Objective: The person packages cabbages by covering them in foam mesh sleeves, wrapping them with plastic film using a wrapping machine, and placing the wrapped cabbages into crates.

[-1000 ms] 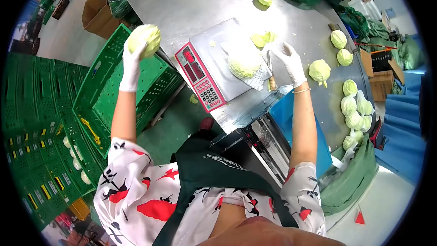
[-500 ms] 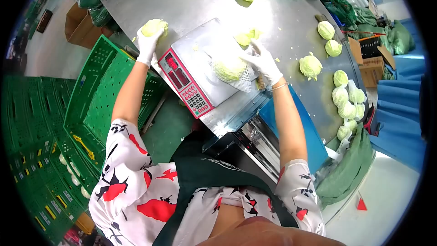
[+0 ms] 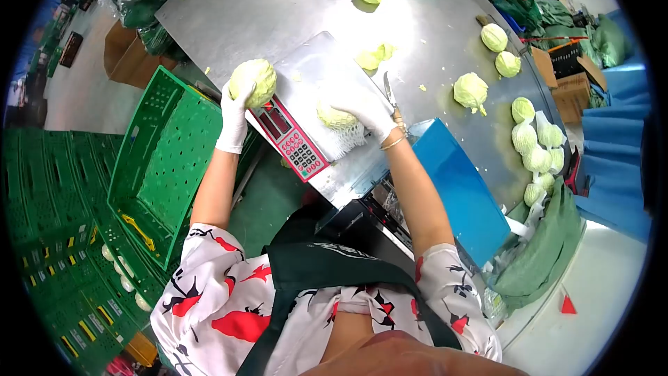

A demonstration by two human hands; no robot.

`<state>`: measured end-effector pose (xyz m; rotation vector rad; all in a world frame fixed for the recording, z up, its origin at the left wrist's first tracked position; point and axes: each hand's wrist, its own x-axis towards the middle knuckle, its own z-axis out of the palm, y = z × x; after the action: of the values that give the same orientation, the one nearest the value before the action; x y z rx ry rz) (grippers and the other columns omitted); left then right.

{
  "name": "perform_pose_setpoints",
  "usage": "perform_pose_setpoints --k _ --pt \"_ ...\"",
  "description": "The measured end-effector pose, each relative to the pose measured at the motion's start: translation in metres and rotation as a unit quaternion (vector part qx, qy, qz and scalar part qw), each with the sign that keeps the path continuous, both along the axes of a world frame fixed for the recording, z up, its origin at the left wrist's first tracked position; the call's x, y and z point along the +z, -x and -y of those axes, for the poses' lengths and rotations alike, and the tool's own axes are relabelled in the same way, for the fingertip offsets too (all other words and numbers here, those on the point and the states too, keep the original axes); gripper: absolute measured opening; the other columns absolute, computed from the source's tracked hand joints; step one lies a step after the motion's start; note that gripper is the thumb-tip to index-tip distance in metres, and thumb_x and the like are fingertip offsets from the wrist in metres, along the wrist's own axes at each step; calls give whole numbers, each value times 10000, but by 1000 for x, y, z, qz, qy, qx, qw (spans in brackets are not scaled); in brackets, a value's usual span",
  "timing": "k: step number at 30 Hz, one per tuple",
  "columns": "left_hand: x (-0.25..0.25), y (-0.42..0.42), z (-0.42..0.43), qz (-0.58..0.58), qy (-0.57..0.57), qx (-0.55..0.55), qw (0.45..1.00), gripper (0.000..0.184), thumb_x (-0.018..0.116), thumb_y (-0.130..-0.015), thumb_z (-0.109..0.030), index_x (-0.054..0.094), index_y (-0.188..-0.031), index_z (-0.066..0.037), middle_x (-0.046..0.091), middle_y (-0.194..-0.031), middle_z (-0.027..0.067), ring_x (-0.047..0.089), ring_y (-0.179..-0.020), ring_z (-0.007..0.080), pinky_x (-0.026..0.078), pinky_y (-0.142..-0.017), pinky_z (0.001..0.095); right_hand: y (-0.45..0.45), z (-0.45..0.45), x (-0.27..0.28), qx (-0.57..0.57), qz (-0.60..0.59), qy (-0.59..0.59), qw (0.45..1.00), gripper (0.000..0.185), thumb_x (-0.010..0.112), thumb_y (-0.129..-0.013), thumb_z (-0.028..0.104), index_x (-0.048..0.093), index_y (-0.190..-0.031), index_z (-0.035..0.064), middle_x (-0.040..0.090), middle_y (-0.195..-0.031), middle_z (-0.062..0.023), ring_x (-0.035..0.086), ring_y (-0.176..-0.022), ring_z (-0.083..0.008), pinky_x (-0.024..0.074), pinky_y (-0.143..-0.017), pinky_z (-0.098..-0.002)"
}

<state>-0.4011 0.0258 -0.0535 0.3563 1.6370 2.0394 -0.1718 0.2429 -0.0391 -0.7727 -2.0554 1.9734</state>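
My left hand [image 3: 234, 117], in a white glove, grips a pale green cabbage [image 3: 255, 83] at the left edge of the scale, over the top of its display. My right hand [image 3: 363, 107], also gloved, is wrapped over a second cabbage [image 3: 335, 115] on the weighing plate [image 3: 306, 69]. A white foam net [image 3: 344, 141] covers the near side of that cabbage, and the fingertips are partly lost in glare. Just right of my right hand a knife [image 3: 389, 88] lies on the metal table, its handle by my wrist. Loose cabbage leaves [image 3: 374, 57] lie beyond the hand.
A green crate [image 3: 174, 160] stands at the left. Bare cabbages [image 3: 471, 92] and several netted ones [image 3: 525, 139] sit along the table's right side. A blue-topped machine [image 3: 459, 188] is beside my right forearm. A cardboard box [image 3: 129, 56] stands beyond the crate.
My left hand has brought its cabbage rightward and down to the scale's edge. My right hand has moved left from beside the netted cabbage and closed over it, leaving the knife uncovered.
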Motion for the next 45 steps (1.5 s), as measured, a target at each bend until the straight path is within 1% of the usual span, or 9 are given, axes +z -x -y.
perform_pose_setpoints --k 4,7,10,14,18,32,36,43,45 --pt "20 -22 -4 76 -63 -64 993 552 711 -898 -266 496 -1334 -4 605 -1267 114 600 -1149 199 479 -996 352 -6 5 -14 -25 -78 208 975 504 736 -887 233 583 -1315 14 638 -1286 -107 609 -1166 -170 493 -992 -311" --pt "37 -39 -7 71 -79 -96 990 545 637 -945 -313 485 -1382 -25 594 -1312 116 594 -1185 222 484 -1003 382 -23 5 -3 -38 -197 586 785 474 572 -999 152 447 -1444 46 536 -1417 -130 563 -1241 -210 476 -1041 -345" --pt "57 -53 -8 69 -87 -149 983 571 615 -956 -328 450 -1413 -28 550 -1369 143 565 -1237 263 500 -1005 422 -70 3 33 -38 -356 546 757 466 559 -1009 163 445 -1445 45 552 -1396 -113 564 -1239 -227 459 -1059 -346" --pt "81 -101 -17 -20 -58 -208 976 604 618 -951 -287 383 -1438 -17 494 -1381 169 519 -1274 313 537 -973 491 -199 9 84 -223 -228 158 934 413 604 -979 173 565 -1337 -28 595 -1338 -95 548 -1230 -170 417 -1064 -297" --pt "85 -168 -47 -143 17 -271 952 582 676 -883 -177 425 -1379 -5 530 -1309 137 532 -1199 238 417 -1051 355 -336 27 91 -375 -115 161 906 432 668 -941 215 609 -1280 -45 646 -1252 -81 598 -1141 -149 463 -991 -282" --pt "64 -404 -139 -487 -4 -392 781 920 928 -600 -200 395 -1328 -18 447 -1371 206 481 -1269 357 405 -1086 412 -503 53 60 -402 172 -107 893 714 698 -845 572 622 -1220 -31 683 -1142 -159 643 -1042 -219 480 -946 -326" --pt "69 -414 -133 -552 36 -398 732 951 934 -589 -212 381 -1341 -28 429 -1392 217 469 -1283 376 404 -1090 430 -572 -1 36 -490 231 -338 769 426 725 -866 342 684 -1136 16 713 -1080 -176 697 -979 -274 534 -874 -337" --pt "69 -419 -130 -356 89 -417 831 936 912 -607 -185 372 -1351 -11 428 -1387 200 457 -1303 333 377 -1113 422 -550 -21 59 -518 40 -225 825 301 684 -914 230 696 -1118 9 736 -1056 -123 700 -995 -169 538 -871 -279" --pt "92 -430 -123 -431 30 -398 809 949 919 -597 -202 375 -1351 -16 427 -1380 199 450 -1309 337 372 -1116 433 -520 2 90 -468 -45 -130 873 411 717 -908 254 643 -1233 14 721 -1112 -112 675 -1046 -161 521 -921 -278"
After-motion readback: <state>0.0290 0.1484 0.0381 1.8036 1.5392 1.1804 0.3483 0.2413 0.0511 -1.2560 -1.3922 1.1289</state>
